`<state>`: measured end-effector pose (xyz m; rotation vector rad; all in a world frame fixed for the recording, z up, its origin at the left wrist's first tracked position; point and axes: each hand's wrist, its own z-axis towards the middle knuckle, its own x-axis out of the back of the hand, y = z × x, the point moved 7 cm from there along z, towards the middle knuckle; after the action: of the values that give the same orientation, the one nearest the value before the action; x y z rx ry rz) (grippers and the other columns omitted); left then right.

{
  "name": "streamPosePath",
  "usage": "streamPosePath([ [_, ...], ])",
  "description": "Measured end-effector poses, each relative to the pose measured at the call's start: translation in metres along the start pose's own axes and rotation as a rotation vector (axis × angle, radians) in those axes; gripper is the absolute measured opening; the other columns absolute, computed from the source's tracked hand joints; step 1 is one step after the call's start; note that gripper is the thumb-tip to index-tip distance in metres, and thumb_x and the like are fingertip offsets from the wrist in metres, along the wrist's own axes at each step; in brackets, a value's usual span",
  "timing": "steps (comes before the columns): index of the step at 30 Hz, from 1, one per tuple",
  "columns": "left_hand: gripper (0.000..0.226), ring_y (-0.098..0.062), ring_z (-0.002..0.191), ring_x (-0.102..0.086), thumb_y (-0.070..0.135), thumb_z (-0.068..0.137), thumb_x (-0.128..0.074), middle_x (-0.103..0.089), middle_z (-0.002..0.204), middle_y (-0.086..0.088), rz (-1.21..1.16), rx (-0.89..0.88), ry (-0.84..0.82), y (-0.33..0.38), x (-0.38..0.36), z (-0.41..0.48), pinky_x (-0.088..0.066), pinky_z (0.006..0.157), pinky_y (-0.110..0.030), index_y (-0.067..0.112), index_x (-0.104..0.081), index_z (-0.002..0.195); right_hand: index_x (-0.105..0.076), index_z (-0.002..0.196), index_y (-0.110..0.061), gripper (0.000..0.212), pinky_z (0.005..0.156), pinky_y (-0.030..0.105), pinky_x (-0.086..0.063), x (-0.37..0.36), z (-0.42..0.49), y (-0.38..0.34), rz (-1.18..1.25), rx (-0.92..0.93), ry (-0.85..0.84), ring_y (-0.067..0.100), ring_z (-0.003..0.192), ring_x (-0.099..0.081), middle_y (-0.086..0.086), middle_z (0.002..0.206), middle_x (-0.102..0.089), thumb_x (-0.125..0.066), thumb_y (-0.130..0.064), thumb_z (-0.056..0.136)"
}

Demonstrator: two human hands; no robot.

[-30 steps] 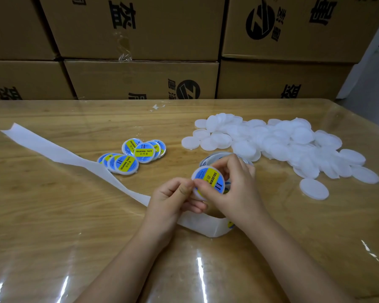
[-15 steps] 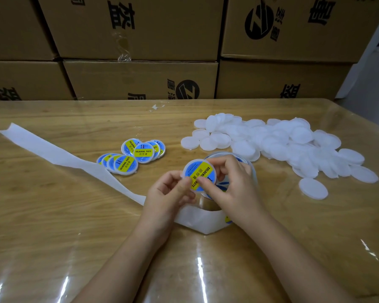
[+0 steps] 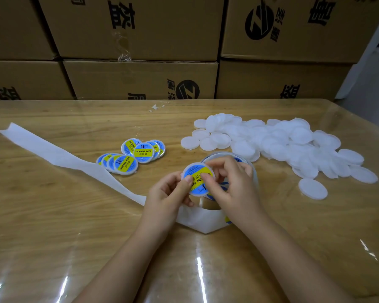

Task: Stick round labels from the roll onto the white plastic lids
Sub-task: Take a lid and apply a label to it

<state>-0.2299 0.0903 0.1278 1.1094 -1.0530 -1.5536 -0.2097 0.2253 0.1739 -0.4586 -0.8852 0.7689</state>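
- Head view: the left hand (image 3: 170, 192) pinches the lid (image 3: 189, 170) at its near-left edge, with the thumb lying on its face. This probably steadies the lid so the sticker can be rubbed flat.
- The right hand (image 3: 233, 186) holds the same lid from the other side. Its fingers curl over the far rim and its thumb presses on the label (image 3: 202, 174), so both grips are narrow and closed on the lid.
- The lid is lifted off the table (image 3: 53, 215) and tilted toward the person, just above the roll (image 3: 222, 153). That placement likely keeps the next sticker within easy reach.
- The label appears to be already on, and this looks like a smoothing step.
- The spent strip (image 3: 59, 154) of backing trails left from the roll across the table, out of the way of the work.
- The blank lids (image 3: 282, 145) are heaped on the right and the labelled lids (image 3: 143, 152) are stacked loosely on the left, well apart. This suggests a supply side and a finished side.
- The finished labels are blue with a yellow band reading "SOLDERING PASTE". They also carry a "II" mark and small Chinese characters too small to read.
- On the held label only part of the writing shows, because the thumbs cover the rest.
- The boxes (image 3: 140, 29) behind bear large black Chinese characters, which seem to be upside down, and a round "Z" logo.
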Motion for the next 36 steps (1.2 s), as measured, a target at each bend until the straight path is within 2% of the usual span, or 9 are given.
streamPosePath([
  [4, 0.030, -0.008, 0.049, -0.050, 0.030, 0.078, -0.060, -0.058, 0.062, -0.001, -0.005, 0.007, -0.001, -0.001, 0.003, 0.002, -0.043, 0.051, -0.015, 0.000, -0.063, 0.076, -0.059, 0.118, -0.030, 0.053, 0.095, 0.026, -0.031, -0.005, -0.002, 0.001, -0.055, -0.028, -0.097, 0.006, 0.094, -0.043, -0.019, 0.081, -0.050, -0.070, -0.051, 0.071],
  [6, 0.038, -0.009, 0.051, -0.050, 0.031, 0.077, -0.060, -0.058, 0.061, -0.002, -0.011, 0.003, -0.005, -0.002, 0.004, 0.002, -0.043, 0.051, -0.016, -0.008, -0.060, 0.078, -0.058, 0.120, -0.033, 0.059, 0.093, 0.022, -0.029, -0.006, -0.003, 0.000, -0.064, -0.024, -0.116, -0.001, 0.098, -0.035, -0.023, 0.083, -0.046, -0.074, -0.054, 0.067],
  [11, 0.026, -0.008, 0.053, -0.050, 0.032, 0.079, -0.059, -0.059, 0.061, 0.003, 0.003, 0.011, -0.020, -0.002, 0.002, 0.001, -0.044, 0.052, -0.016, 0.008, -0.063, 0.069, -0.063, 0.104, -0.028, 0.038, 0.092, 0.026, -0.027, -0.004, -0.002, -0.003, -0.060, 0.013, -0.109, -0.017, 0.099, -0.031, -0.024, 0.081, -0.048, -0.071, -0.051, 0.074],
  [17, 0.023, -0.007, 0.051, -0.051, 0.033, 0.081, -0.058, -0.061, 0.060, 0.004, 0.026, 0.007, -0.041, -0.002, -0.002, 0.000, -0.043, 0.051, -0.015, 0.018, -0.070, 0.068, -0.066, 0.093, -0.023, 0.029, 0.090, 0.029, -0.031, -0.002, -0.002, -0.001, -0.025, -0.001, -0.055, -0.019, 0.096, -0.032, -0.015, 0.071, -0.051, -0.053, -0.046, 0.081],
  [21, 0.028, -0.005, 0.050, -0.051, 0.032, 0.081, -0.055, -0.059, 0.057, 0.005, 0.051, -0.015, -0.041, 0.000, -0.005, -0.002, -0.042, 0.049, -0.014, 0.007, -0.060, 0.069, -0.065, 0.081, -0.015, 0.025, 0.085, 0.030, -0.030, 0.001, -0.001, -0.004, -0.046, 0.033, 0.010, -0.014, 0.087, -0.038, -0.013, 0.063, -0.049, -0.051, -0.035, 0.087],
  [24, 0.032, -0.004, 0.050, -0.050, 0.030, 0.083, -0.053, -0.056, 0.055, 0.005, 0.058, -0.033, -0.041, 0.002, -0.009, -0.003, -0.041, 0.049, -0.014, 0.001, -0.052, 0.069, -0.063, 0.077, -0.011, 0.038, 0.084, 0.035, -0.031, 0.001, 0.000, -0.004, -0.112, 0.062, 0.029, -0.001, 0.081, -0.038, -0.009, 0.068, -0.055, -0.043, -0.039, 0.091],
  [28, 0.036, -0.004, 0.052, -0.050, 0.029, 0.084, -0.052, -0.055, 0.057, 0.005, 0.059, -0.033, 0.011, 0.003, -0.004, -0.002, -0.043, 0.048, -0.016, -0.004, -0.055, 0.073, -0.067, 0.087, -0.019, 0.042, 0.086, 0.030, -0.029, -0.003, -0.001, -0.005, -0.120, 0.068, -0.024, -0.018, 0.090, -0.034, -0.015, 0.066, -0.049, -0.041, -0.052, 0.083],
  [32, 0.030, -0.004, 0.051, -0.050, 0.034, 0.084, -0.054, -0.056, 0.056, 0.005, 0.056, -0.011, 0.075, 0.001, 0.005, 0.001, -0.042, 0.046, -0.016, 0.010, -0.061, 0.068, -0.066, 0.101, -0.025, 0.052, 0.088, 0.027, -0.027, -0.005, -0.004, -0.012, -0.131, 0.123, -0.077, -0.017, 0.094, -0.032, -0.028, 0.072, -0.040, -0.053, -0.064, 0.069],
  [36, 0.029, -0.006, 0.049, -0.051, 0.041, 0.080, -0.055, -0.057, 0.054, 0.004, 0.053, 0.001, 0.081, -0.001, 0.008, 0.003, -0.042, 0.046, -0.017, 0.021, -0.063, 0.061, -0.063, 0.108, -0.028, 0.059, 0.089, 0.026, -0.025, -0.007, -0.005, -0.014, -0.128, 0.133, -0.119, -0.018, 0.099, -0.029, -0.030, 0.076, -0.041, -0.054, -0.068, 0.066],
])
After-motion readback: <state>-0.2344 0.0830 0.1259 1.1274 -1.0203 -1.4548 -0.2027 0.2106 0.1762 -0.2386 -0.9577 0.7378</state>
